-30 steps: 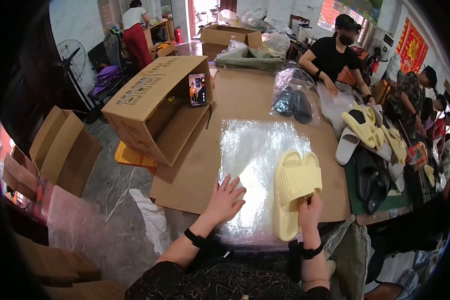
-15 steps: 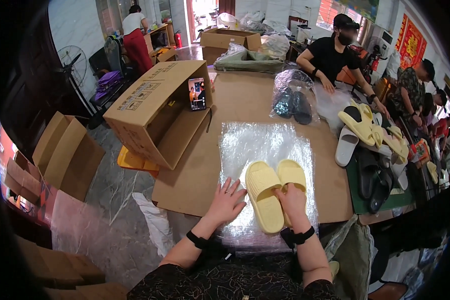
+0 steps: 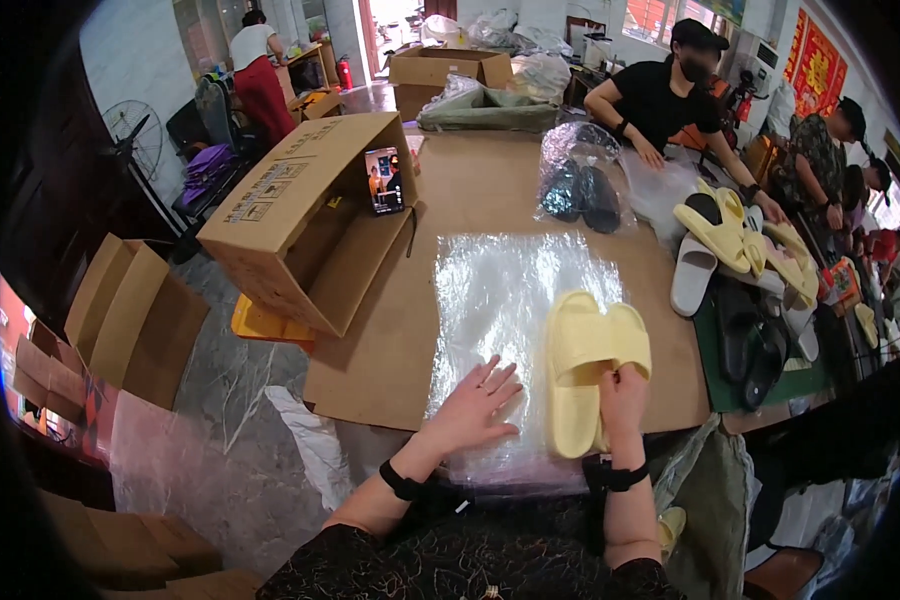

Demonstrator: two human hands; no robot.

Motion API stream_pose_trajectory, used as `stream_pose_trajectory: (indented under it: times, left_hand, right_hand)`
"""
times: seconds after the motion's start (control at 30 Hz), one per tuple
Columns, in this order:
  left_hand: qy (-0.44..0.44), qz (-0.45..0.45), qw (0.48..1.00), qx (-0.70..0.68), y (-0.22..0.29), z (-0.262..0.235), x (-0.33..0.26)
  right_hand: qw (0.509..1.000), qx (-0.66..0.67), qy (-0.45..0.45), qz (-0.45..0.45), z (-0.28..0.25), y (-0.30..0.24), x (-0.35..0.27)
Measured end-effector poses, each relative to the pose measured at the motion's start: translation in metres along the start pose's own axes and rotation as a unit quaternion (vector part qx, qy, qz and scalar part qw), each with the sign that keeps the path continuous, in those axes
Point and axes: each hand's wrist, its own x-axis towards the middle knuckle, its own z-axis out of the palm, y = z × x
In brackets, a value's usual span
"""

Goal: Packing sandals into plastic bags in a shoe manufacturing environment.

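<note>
A pair of yellow slide slippers (image 3: 574,412) is at the right side of a stack of clear plastic bags (image 3: 485,295), toes pointing away from me. My right hand (image 3: 624,402) is closed on the pair, its fingers at the strap opening of the right slipper, where the fingertips are hidden. The left slipper partly covers the right one. My left hand (image 3: 478,405) lies flat on the bags with fingers spread, just left of the slippers, and holds nothing.
A cardboard box (image 3: 300,215) lies on its side at left with a phone (image 3: 384,181) against it. Bagged dark slippers (image 3: 582,197) lie farther back. At right are piled loose slippers (image 3: 725,240) and a co-worker in black (image 3: 660,110) handling plastic. A sack (image 3: 705,510) hangs near my right arm.
My right hand has shifted the yellow slippers to the right across the bags, bringing them closer together. My left hand has slid right and its fingers have spread.
</note>
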Motion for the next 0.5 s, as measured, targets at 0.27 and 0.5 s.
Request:
stream_pose_trajectory:
  times: [0.27,0.5]
  left_hand:
    - [-0.007,0.001,0.999,0.038,-0.011,0.02,0.01]
    - [-0.041,-0.011,0.998,0.041,0.009,0.011,0.022]
  right_hand:
    - [0.965,0.188,0.142,0.115,-0.069,0.063,-0.052]
    - [0.957,0.186,0.187,0.118,-0.107,0.059,-0.098]
